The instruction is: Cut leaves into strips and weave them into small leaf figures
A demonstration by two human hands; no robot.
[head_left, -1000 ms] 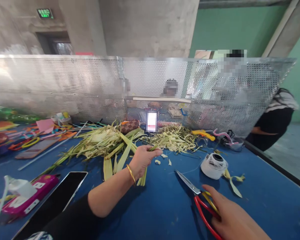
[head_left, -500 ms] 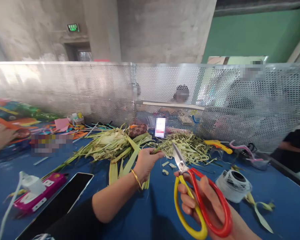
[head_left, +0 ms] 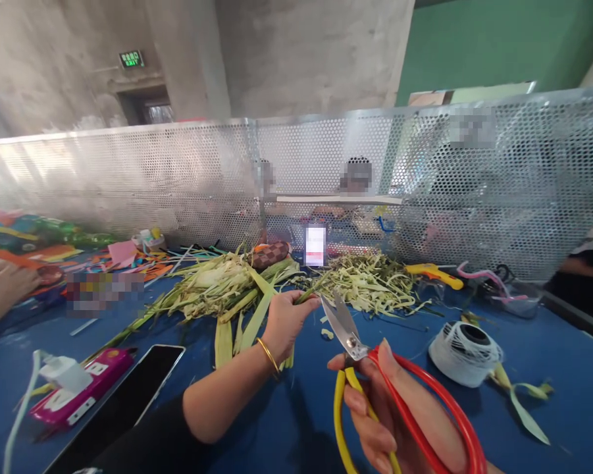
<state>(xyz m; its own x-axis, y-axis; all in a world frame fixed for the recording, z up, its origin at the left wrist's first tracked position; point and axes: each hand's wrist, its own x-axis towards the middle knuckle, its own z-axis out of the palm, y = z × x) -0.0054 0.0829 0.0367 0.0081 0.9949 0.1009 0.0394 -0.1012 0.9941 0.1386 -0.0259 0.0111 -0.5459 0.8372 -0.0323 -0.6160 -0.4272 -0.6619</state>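
My left hand (head_left: 282, 329), with a gold bangle at the wrist, is closed on pale green husk strips (head_left: 289, 361); their tips poke out past the thumb and ends hang below the palm. My right hand (head_left: 387, 411) grips scissors (head_left: 351, 341) with one red and one yellow handle. The blades stand apart, pointing up and left, close to my left fingertips. Behind my left hand lies a heap of long husk leaves (head_left: 212, 286). A pile of thin shredded husk strips (head_left: 375, 283) sits beyond the scissors, and a few cut scraps (head_left: 327, 334) lie near the blades.
A spool of white cord (head_left: 461, 365) and a yellow glue gun (head_left: 434, 275) are at right. On the left are a phone (head_left: 123, 408), a magenta power strip (head_left: 86, 388) and another person's hand (head_left: 10, 283). A perforated metal screen (head_left: 202, 178) borders the table's back.
The scissors have moved left toward my left fingertips and their blades have spread apart. My left hand has barely moved. The view has tilted slightly.
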